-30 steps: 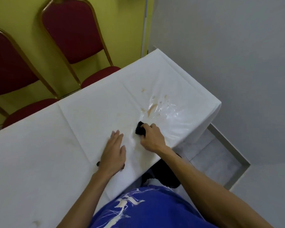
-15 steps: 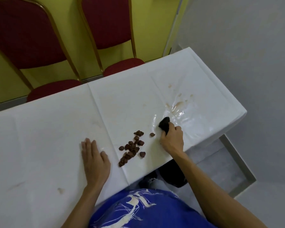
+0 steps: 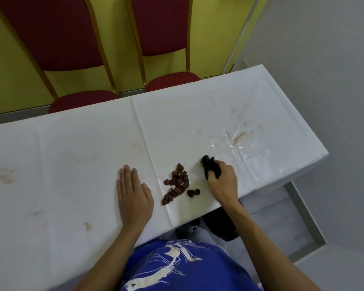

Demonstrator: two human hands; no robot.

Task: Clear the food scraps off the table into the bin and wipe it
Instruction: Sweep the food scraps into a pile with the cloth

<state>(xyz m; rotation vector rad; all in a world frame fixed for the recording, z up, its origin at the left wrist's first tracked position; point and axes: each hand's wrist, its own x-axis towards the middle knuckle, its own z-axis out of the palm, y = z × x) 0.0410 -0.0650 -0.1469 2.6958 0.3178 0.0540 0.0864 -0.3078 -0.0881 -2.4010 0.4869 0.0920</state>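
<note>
The heap of small brown food scraps (image 3: 178,186) lies on the white-covered table (image 3: 72,164) between the two hands, close to the near edge. The heap is longer than it is wide. Its long axis runs from a far tip down to a near-left tip that points towards the person, and two stray pieces sit just off its near-right side. The right hand (image 3: 222,182) is just to the right of the heap, with its fingers curled tightly round a crumpled black cloth (image 3: 211,168). The cloth pokes out past the knuckles and touches the table a little right of the heap's far tip. The left hand (image 3: 132,194) lies palm down on the table to the left of the heap, fingers straight and together, holding nothing, with the thumb side facing the scraps. Both hands are close, but the right one with the cloth looks slightly nearer, almost beside the two stray pieces. The scraps therefore lie to the left of the cloth and a little nearer the person, so a sweep would probably run leftwards and towards the near edge, broadside to the heap, with the flat left hand placed to stop or cup them. The shiny brownish wet spill (image 3: 240,136) is farther off on the right, beyond the cloth and apart from the scraps. A dark shape below the table edge (image 3: 221,225), under the right forearm, may be the bin, though I cannot tell.
</note>
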